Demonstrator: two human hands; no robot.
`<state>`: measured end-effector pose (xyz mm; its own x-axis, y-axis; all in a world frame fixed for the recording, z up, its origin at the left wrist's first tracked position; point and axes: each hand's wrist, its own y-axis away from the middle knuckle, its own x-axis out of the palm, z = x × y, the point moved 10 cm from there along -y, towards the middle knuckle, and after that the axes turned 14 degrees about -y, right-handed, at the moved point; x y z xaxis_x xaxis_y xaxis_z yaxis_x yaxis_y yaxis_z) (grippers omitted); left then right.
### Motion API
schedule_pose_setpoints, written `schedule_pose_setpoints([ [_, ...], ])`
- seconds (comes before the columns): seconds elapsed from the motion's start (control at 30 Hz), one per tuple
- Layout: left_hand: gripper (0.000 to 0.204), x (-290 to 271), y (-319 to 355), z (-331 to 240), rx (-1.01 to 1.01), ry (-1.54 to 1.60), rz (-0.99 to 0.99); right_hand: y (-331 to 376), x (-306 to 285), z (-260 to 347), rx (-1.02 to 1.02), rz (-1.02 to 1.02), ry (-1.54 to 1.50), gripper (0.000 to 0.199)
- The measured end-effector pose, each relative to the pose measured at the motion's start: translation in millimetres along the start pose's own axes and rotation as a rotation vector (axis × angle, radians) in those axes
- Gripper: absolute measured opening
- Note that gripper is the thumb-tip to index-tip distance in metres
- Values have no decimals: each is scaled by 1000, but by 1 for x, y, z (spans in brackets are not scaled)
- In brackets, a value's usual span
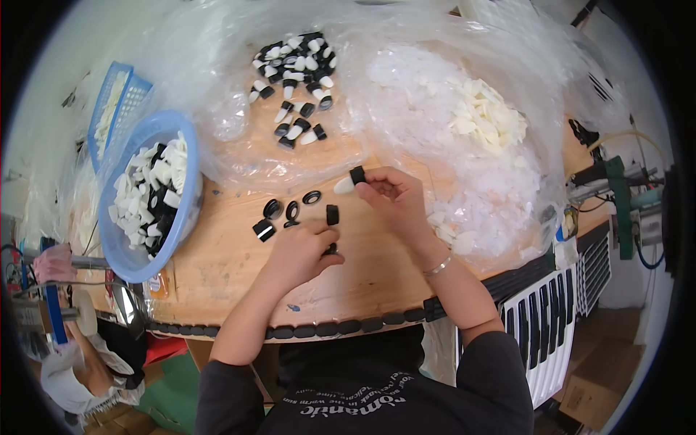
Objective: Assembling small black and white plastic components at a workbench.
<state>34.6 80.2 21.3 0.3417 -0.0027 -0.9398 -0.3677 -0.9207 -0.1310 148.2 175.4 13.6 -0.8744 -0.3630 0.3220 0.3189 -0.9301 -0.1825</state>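
Note:
My right hand (397, 199) pinches a short black cap (357, 175) between thumb and fingertips. A white rounded piece (344, 186) sticks out from the cap's lower left side. To its left, my left hand (299, 254) rests low over the table with its fingers curled in. Part of a black cap (331, 249) shows between those fingers. Around that hand lie several loose black caps, among them an upright one (332, 214), a ring-like one (312, 197) and one with a white streak (264, 230).
Finished-looking black-and-white pieces (293, 61) lie piled on clear plastic sheeting (348, 148) at the back. A blue basin (194, 174) of white and black pieces stands left, beside a blue basket (134, 98). White flat pieces (489, 119) cover the right side. Black strips line the table edge (326, 329).

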Motion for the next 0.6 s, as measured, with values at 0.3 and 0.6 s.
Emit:
schedule_pose_setpoints([
  [0.3, 37, -26, -38, 26, -327, 615, -235, 0, 0, 22, -97, 40, -71, 11],
  [0.6, 29, -2, -22, 46, -323, 1011, -363, 9, 27, -2, 191, 216, -224, 9],
])
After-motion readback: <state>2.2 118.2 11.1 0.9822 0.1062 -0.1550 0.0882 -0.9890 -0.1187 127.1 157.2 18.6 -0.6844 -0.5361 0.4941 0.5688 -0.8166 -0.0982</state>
